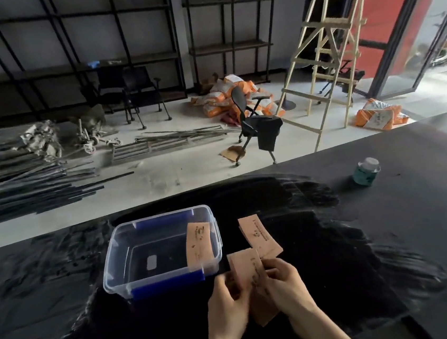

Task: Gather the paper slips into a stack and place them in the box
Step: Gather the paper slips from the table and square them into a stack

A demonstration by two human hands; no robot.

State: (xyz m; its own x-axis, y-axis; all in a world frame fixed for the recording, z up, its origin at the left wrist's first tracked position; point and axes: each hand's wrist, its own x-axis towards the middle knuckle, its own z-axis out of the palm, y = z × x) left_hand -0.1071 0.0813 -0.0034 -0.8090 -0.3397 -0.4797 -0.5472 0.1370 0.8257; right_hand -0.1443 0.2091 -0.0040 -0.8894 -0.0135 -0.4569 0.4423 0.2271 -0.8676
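A clear plastic box with blue latches stands on the black table, left of centre. One tan paper slip leans inside it against the right wall. Two or three more tan slips lie on the table just right of the box. My left hand and my right hand are together below them, both closed on a small stack of slips. The stack's lower end shows between my wrists.
A bottle with a green label stands on the table at the far right. The table's far edge runs diagonally behind the box. Beyond it, on the floor, are an office chair, a wooden ladder and metal rods.
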